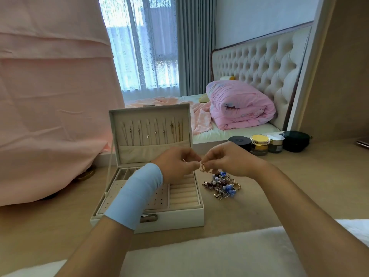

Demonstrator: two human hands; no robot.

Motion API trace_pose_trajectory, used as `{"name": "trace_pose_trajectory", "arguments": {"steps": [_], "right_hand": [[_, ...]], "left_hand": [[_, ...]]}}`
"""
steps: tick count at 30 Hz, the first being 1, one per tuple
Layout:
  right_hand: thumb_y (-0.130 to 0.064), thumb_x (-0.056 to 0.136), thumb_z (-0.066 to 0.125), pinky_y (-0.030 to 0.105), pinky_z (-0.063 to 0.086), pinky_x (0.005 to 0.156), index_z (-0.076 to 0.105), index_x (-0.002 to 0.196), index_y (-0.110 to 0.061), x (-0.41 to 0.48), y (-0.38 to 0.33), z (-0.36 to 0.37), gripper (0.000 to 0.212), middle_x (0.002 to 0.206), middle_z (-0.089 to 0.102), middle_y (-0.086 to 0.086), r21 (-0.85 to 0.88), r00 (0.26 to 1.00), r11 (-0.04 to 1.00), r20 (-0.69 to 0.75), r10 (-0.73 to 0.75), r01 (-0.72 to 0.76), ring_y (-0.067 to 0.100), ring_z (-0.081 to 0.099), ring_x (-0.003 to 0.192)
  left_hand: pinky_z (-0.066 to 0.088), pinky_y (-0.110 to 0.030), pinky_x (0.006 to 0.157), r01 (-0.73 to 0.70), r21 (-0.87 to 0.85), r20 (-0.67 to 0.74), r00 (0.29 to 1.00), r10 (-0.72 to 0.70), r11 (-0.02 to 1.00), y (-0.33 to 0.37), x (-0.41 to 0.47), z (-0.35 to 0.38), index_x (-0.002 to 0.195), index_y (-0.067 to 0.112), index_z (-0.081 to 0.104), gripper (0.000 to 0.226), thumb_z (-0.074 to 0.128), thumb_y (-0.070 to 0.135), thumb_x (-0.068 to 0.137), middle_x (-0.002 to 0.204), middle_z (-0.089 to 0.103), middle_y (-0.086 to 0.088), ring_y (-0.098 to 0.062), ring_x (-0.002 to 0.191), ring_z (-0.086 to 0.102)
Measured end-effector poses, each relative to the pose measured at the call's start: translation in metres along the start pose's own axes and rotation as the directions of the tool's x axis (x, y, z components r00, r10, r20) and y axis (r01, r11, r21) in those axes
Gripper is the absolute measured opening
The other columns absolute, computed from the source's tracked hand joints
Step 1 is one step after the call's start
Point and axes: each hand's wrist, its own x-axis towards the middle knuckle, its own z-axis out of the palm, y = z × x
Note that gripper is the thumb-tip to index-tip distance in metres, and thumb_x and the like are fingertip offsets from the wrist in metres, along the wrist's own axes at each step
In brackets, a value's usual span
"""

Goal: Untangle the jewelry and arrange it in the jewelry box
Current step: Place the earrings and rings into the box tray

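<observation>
Our white jewelry box point(179, 218) stands open on the table point(279, 196), with necklaces point(151, 132) hanging inside its lid. Our left hand point(177, 163) and right hand point(229, 158) meet above its right edge. The tangled jewelry heap point(222, 185) lies just beside the box. Both hands pinch a small gold piece point(204, 168).

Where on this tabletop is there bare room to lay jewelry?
Bare tabletop right of the jewelry pile, before the jars; more left of the jewelry box, by the pink cloth. Crowded between box and pile, where left hand and right hand pinch a gold piece.
</observation>
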Motion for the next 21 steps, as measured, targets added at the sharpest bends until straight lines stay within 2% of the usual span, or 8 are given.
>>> {"name": "trace_pose_trajectory", "arguments": {"steps": [2, 4, 7, 10, 14, 17, 19, 21], "right_hand": [[-0.013, 0.091, 0.073, 0.027, 0.054, 0.06, 0.076, 0.097, -0.014, 0.001, -0.004, 0.004, 0.007, 0.084, 0.077, 0.002, 0.122, 0.997, 0.992, -0.072, 0.015, -0.006, 0.018, 0.073, 0.071], [-0.01, 0.091, 0.072, 0.03, 0.051, 0.054, 0.074, 0.1, -0.011, 0.002, -0.009, 0.011, 0.009, 0.081, 0.076, 0.006, 0.24, 0.993, 0.971, -0.11, 0.038, -0.01, 0.019, 0.07, 0.064], [-0.009, 0.09, 0.072, 0.03, 0.05, 0.049, 0.071, 0.102, -0.007, 0.005, -0.018, 0.02, 0.012, 0.082, 0.075, 0.011, 0.359, 0.987, 0.933, -0.151, 0.06, -0.001, 0.021, 0.068, 0.06], [-0.01, 0.093, 0.07, 0.025, 0.048, 0.043, 0.072, 0.103, -0.006, 0.007, -0.023, 0.03, 0.011, 0.082, 0.076, 0.01, 0.381, 0.984, 0.924, -0.162, 0.077, -0.009, 0.022, 0.068, 0.058], [-0.016, 0.092, 0.071, 0.021, 0.041, 0.043, 0.072, 0.093, -0.009, 0.008, -0.027, 0.04, 0.008, 0.083, 0.078, 0.005, 0.28, 0.985, 0.959, -0.151, 0.088, -0.043, 0.021, 0.068, 0.059], [-0.023, 0.089, 0.075, 0.022, 0.046, 0.056, 0.076, 0.087, -0.015, 0.007, -0.029, 0.041, 0.009, 0.078, 0.076, 0.0, 0.095, 0.991, 0.995, -0.129, 0.029, -0.016, 0.012, 0.061, 0.056], [-0.025, 0.085, 0.079, 0.023, 0.051, 0.06, 0.078, 0.093, -0.022, 0.004, -0.033, 0.037, 0.008, 0.081, 0.075, -0.002, 0.016, 0.998, 1.0, -0.058, 0.007, -0.006, 0.008, 0.06, 0.055], [-0.019, 0.083, 0.082, 0.022, 0.056, 0.063, 0.075, 0.104, -0.025, 0.002, -0.037, 0.035, 0.024, 0.092, 0.076, -0.005, 0.002, 0.999, 1.0, 0.03, 0.015, -0.015, 0.009, 0.065, 0.06]], "left_hand": [[0.057, -0.031, 0.078, 0.023, -0.149, 0.022, 1.0, -0.02, 0.989, 0.0, -0.001, -0.002, 0.101, 0.022, 0.067, 0.017, 0.072, 0.029, 0.086, 0.094, 0.074, 0.002, -0.014, 0.085, 0.071], [0.058, -0.028, 0.071, 0.039, -0.257, 0.031, 0.999, -0.032, 0.966, -0.002, -0.001, -0.006, 0.1, 0.017, 0.064, 0.019, 0.074, 0.022, 0.085, 0.09, 0.075, -0.001, -0.015, 0.079, 0.073], [0.059, -0.026, 0.065, 0.033, -0.397, -0.017, 0.999, -0.044, 0.917, -0.009, -0.002, -0.012, 0.099, 0.01, 0.065, 0.016, 0.073, 0.009, 0.085, 0.082, 0.073, -0.005, -0.015, 0.069, 0.069], [0.059, -0.028, 0.066, 0.021, -0.459, -0.066, 0.996, -0.058, 0.888, -0.017, -0.002, -0.018, 0.101, 0.006, 0.069, 0.013, 0.069, 0.007, 0.088, 0.081, 0.071, -0.007, -0.015, 0.067, 0.065], [0.058, -0.024, 0.062, 0.021, -0.502, -0.056, 0.997, -0.057, 0.864, -0.022, -0.005, -0.022, 0.103, 0.006, 0.07, 0.013, 0.064, 0.009, 0.092, 0.076, 0.068, -0.002, -0.012, 0.061, 0.062], [0.059, -0.029, 0.069, 0.098, -0.525, 0.046, 0.995, -0.087, 0.846, -0.027, -0.008, -0.026, 0.101, 0.009, 0.069, 0.011, 0.065, 0.01, 0.091, 0.078, 0.069, -0.003, -0.014, 0.063, 0.063], [0.059, -0.03, 0.07, 0.154, -0.469, 0.141, 0.985, -0.098, 0.87, -0.031, -0.009, -0.028, 0.099, 0.01, 0.068, 0.008, 0.065, 0.012, 0.092, 0.077, 0.069, -0.003, -0.014, 0.064, 0.064], [0.056, -0.026, 0.062, 0.177, -0.362, 0.191, 0.975, -0.113, 0.915, -0.032, -0.01, -0.029, 0.096, 0.012, 0.068, 0.005, 0.065, 0.016, 0.092, 0.071, 0.067, 0.0, -0.011, 0.058, 0.061]]}}
